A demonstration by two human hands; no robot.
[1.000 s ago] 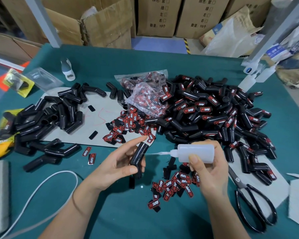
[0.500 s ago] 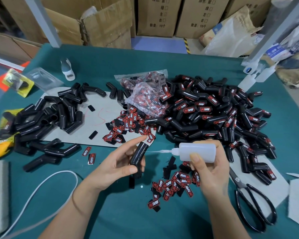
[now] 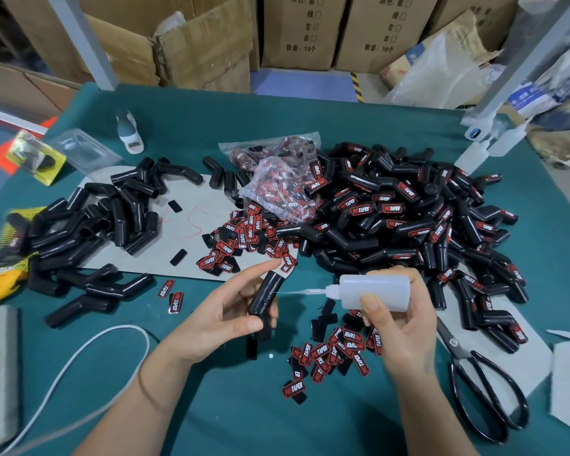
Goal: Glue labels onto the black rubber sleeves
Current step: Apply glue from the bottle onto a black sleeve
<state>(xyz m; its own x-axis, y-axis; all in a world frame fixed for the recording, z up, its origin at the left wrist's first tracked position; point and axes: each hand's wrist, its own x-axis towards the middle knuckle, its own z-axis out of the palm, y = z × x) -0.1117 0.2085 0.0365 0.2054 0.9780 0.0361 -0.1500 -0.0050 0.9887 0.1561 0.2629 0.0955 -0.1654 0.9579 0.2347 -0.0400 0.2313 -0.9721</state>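
Note:
My left hand (image 3: 221,320) grips a bent black rubber sleeve (image 3: 264,296), held upright over the green table. My right hand (image 3: 399,327) holds a white glue bottle (image 3: 372,292) sideways; its thin needle tip touches the sleeve's side. Loose red-and-black labels (image 3: 334,352) lie scattered just below the bottle, and more labels (image 3: 241,240) lie on the grey board beyond my left hand. A pile of unlabelled sleeves (image 3: 89,225) sits at the left. A large heap of labelled sleeves (image 3: 418,222) fills the right.
Black scissors (image 3: 484,393) lie at the right near my right wrist. A plastic bag of labels (image 3: 277,185) rests behind the centre. A white cable (image 3: 79,357) curves at the lower left. Spare glue bottles (image 3: 474,156) stand at the far right. Cardboard boxes (image 3: 303,31) line the table's back.
The glue bottle has shifted slightly along the sleeve, its tip staying against it. My left hand keeps the sleeve in the same place.

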